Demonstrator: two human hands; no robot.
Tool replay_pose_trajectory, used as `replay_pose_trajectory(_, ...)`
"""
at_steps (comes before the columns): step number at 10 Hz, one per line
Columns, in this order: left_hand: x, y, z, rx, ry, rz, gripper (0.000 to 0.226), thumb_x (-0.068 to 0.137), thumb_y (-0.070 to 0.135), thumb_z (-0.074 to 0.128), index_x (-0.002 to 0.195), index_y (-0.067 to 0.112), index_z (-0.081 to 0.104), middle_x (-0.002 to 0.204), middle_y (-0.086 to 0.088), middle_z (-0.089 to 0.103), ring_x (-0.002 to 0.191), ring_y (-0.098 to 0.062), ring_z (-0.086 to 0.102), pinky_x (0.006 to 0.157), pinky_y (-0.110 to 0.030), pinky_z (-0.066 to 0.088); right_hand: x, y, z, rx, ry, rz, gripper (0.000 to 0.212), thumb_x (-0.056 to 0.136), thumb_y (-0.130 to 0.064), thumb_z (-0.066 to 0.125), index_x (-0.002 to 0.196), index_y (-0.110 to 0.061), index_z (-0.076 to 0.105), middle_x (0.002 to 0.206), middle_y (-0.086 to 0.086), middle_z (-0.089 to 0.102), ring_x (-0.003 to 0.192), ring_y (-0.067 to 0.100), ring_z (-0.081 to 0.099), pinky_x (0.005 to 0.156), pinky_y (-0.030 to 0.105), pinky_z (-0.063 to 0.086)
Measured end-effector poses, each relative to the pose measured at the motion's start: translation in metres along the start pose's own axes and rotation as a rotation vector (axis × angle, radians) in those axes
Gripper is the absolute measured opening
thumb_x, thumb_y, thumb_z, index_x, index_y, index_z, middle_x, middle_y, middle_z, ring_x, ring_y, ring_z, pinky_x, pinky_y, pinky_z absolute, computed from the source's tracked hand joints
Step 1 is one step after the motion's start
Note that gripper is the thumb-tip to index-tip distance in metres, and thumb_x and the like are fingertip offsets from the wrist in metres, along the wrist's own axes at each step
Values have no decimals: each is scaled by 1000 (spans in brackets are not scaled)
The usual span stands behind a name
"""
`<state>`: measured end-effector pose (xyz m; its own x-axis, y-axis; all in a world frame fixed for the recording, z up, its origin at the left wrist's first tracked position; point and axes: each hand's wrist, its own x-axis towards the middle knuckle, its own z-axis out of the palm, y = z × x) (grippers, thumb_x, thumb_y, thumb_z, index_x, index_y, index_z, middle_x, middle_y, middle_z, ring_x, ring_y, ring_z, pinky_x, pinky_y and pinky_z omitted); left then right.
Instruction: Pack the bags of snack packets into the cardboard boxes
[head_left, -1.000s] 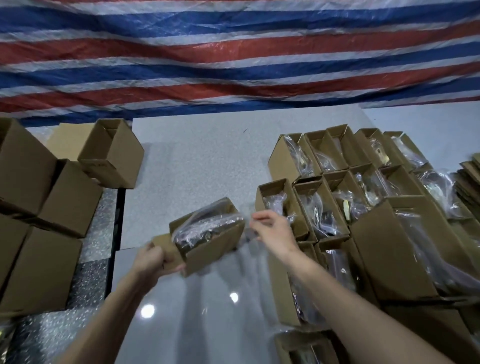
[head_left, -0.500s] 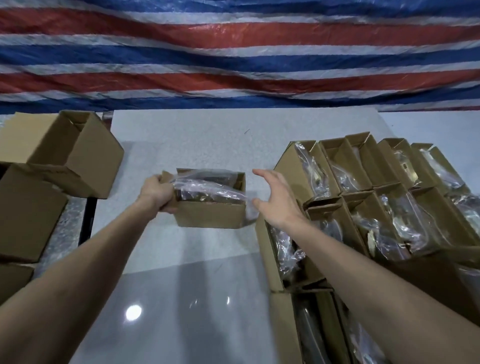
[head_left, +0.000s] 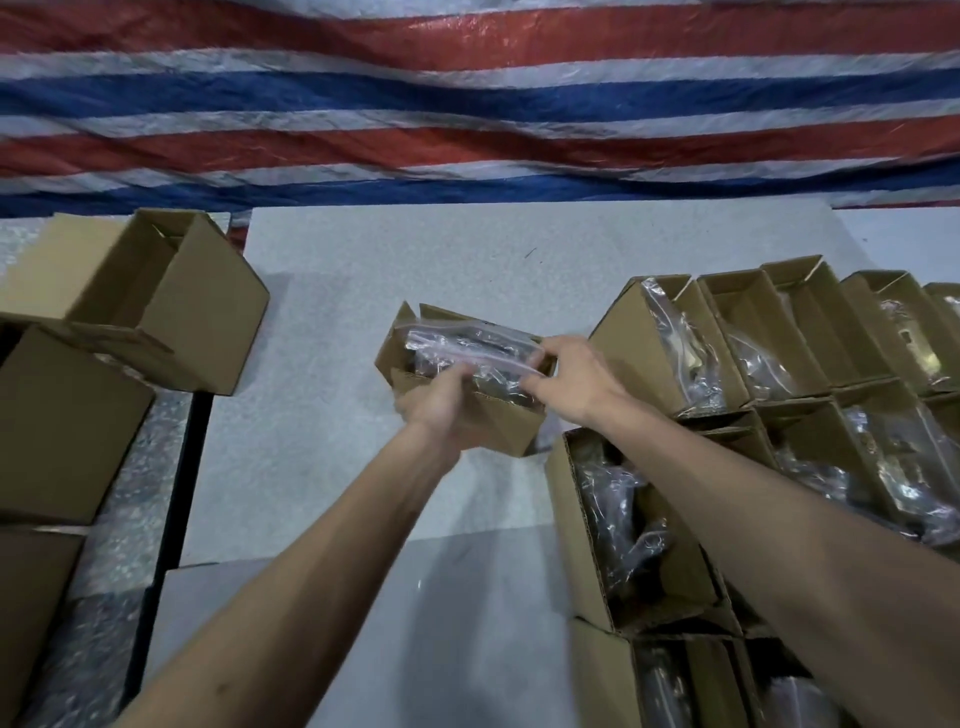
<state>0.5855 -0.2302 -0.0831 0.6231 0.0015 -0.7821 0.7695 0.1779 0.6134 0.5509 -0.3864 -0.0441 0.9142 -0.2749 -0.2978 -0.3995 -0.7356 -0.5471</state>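
Striped red, white and blue tarpaulin (head_left: 467, 104) hangs across the back, behind a pale grey speckled table (head_left: 415, 260). Both bare forearms reach in from 6 o'clock toward the middle of the view.

An open cardboard box (head_left: 498, 421) sits at the centre, tilted, its long axis running from 10 o'clock to 4 o'clock and its open top facing up and toward the viewer. A clear plastic bag of packets (head_left: 467, 345) lies inside along the same axis.

The left hand (head_left: 441, 402) holds the box's near wall, fingers curled over the rim into the plastic. The right hand (head_left: 571, 379) is at the box's 3 o'clock end, thumb and fingers pinching the bag's edge there.

At 3 o'clock, rows of filled boxes (head_left: 779, 364) stand packed together, open tops showing plastic; the nearest one is just beside the right hand. At 9 o'clock, a stack of empty boxes (head_left: 156, 301) lies well apart from the held box. Bare table stretches from 9 o'clock round to 12 o'clock of the held box, and toward 6 o'clock beneath the arms.
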Motion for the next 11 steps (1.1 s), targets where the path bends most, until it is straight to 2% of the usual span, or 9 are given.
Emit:
replay_pose_trajectory(1,0,1,26,78,56,97,47,86,3,55,129,-1,37,119,-21,63,104,-39,65,86,-57,56,-1,-2,0,-12,63,24,18,78,-30,78,75,-25,61,102,1,60,90,18,61,75,32,51)
replay_pose_trajectory(3,2,21,66,395,-36,190,46,88,8,50,129,14,28,113,-15,61,97,-39,66,67,-57,60,-13,11,-26,-132,161,90,53,59,-62,84,87,-21,64,106,1,59,99,21,59,88,42,53)
replay_pose_trajectory(5,-3,17,93,442,-160,199,44,84,11,53,127,18,46,113,-12,65,97,-36,68,67,-62,58,-22,24,-39,-22,207,220,79,58,-89,58,77,-12,61,87,9,66,78,26,66,73,42,58)
replay_pose_trajectory(6,-7,11,99,431,-199,186,49,77,8,50,125,21,51,113,-12,67,98,-38,68,67,-63,58,-26,33,-40,110,341,286,84,79,-88,30,92,-10,58,83,5,64,76,26,65,81,50,55)
replay_pose_trajectory(7,-10,7,102,413,-239,168,47,76,13,50,121,29,52,111,-6,67,97,-35,68,75,-56,60,-26,40,-43,171,378,299,57,95,-65,36,116,-14,48,100,7,64,88,26,65,85,50,55)
replay_pose_trajectory(8,-15,6,105,461,-273,175,49,78,15,51,125,27,57,98,-1,67,85,-28,69,73,-41,61,-26,44,-48,150,338,257,32,98,-40,49,117,-15,51,93,0,61,79,17,64,74,40,56)
replay_pose_trajectory(9,-19,5,99,516,-348,165,44,80,21,62,123,31,57,106,1,66,90,-27,67,67,-34,60,-30,48,-48,138,303,209,18,98,-29,53,109,-16,56,92,-1,59,74,15,63,67,37,57)
replay_pose_trajectory(10,-24,10,84,511,-382,144,34,83,39,72,113,31,60,106,4,62,93,-26,67,68,-31,60,-37,45,-55,163,309,227,10,95,-25,56,103,-19,56,114,2,57,103,21,59,94,44,53)
replay_pose_trajectory(11,-31,-4,53,431,-294,212,31,90,40,67,109,15,65,103,-4,70,88,-21,69,71,-30,56,-52,39,-55,263,379,206,20,94,-20,59,114,-19,57,120,-1,54,111,18,55,102,40,48)
